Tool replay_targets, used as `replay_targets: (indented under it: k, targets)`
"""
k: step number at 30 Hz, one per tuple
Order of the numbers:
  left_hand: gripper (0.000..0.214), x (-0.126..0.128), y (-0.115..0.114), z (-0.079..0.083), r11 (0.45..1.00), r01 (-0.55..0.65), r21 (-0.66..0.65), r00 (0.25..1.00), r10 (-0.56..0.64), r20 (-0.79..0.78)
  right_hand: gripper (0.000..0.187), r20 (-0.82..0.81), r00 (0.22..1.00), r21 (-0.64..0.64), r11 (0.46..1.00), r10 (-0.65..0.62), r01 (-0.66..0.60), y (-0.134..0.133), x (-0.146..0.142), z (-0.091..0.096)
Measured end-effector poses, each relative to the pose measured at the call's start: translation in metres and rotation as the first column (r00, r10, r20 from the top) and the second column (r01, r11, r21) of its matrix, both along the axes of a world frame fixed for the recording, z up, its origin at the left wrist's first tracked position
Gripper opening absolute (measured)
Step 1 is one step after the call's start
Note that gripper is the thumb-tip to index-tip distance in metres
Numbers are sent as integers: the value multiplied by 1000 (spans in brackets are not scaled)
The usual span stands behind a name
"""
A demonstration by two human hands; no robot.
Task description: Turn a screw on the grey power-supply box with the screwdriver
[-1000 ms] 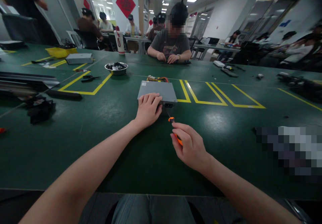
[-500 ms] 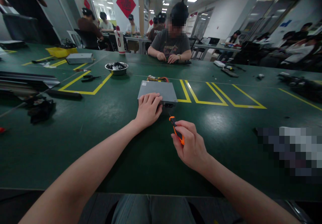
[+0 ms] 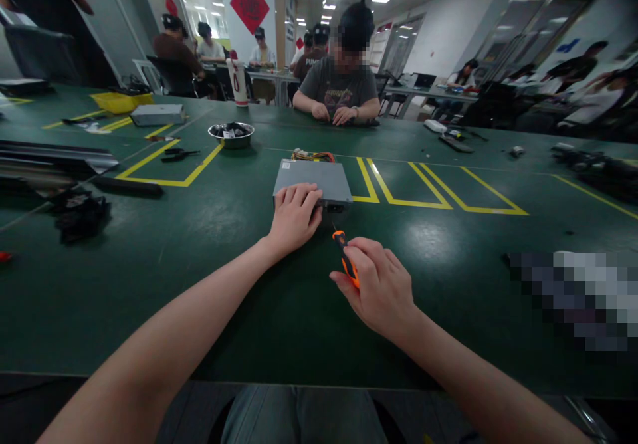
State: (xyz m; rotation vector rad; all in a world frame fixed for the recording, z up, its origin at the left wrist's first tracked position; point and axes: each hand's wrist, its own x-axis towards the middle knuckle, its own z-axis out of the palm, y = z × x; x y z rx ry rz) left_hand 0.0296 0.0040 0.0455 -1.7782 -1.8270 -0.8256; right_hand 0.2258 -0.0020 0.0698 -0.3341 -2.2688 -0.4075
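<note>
Green matting covers the long table, marked with yellow tape boxes, in a busy workshop where other people sit at work beyond it. At twelve o'clock from us lies a flat grey metal box, its far end showing a bundle of coloured wires. Our left hand lies palm down on the near edge of the box, fingers spread flat over its top, pinning rather than gripping. Our right hand sits at about one o'clock, just short of the box, closed round an orange-handled screwdriver; the handle tip pokes up and forward out of the fist, and the thin shaft seems to run on toward the box's near face, though it is too fine to trace. We judge the step to be work on a fastener on that near face, with the tool just off or barely at it. The next move calls for a steady brace from the left hand and a straight line of the tip into the screw head, so that it does not slip. At ten o'clock, well apart, stand a metal bowl of dark parts and some black pliers; a person in a grey shirt works opposite.
</note>
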Motion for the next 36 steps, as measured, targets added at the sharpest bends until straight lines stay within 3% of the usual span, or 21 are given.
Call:
replay_targets:
  k: [4, 10, 15, 19, 23, 28, 36]
  targets:
    - [24, 0, 0, 1, 1000, 8, -2, 1000, -8, 11, 31, 52, 987, 13, 988, -154, 154, -1, 5, 5]
    - [24, 1, -1, 1, 1000, 2, 0, 1000, -2, 5, 7, 91, 985, -57, 986, -149, 154, -10, 5, 4]
    - [24, 1, -1, 0, 1000, 4, 6, 1000, -4, 14, 8, 124, 976, -128, 972, -180, 195, -14, 2, 2]
    - [25, 0, -1, 1, 1000, 16, -6, 999, -15, 31, 30, 43, 978, -93, 974, -206, 209, -10, 2, 0]
    - [25, 0, -2, 2, 1000, 17, -10, 999, -17, 31, 18, 24, 972, -98, 967, -234, 236, -13, 0, -2]
    - [25, 0, -2, 2, 1000, 9, -11, 1000, -9, 20, 7, 8, 988, -159, 975, -157, 156, -18, -2, -3]
    - [25, 0, -1, 1, 1000, 10, -9, 1000, -10, 16, 23, -64, 998, -170, 985, 8, -19, -10, -4, -3]
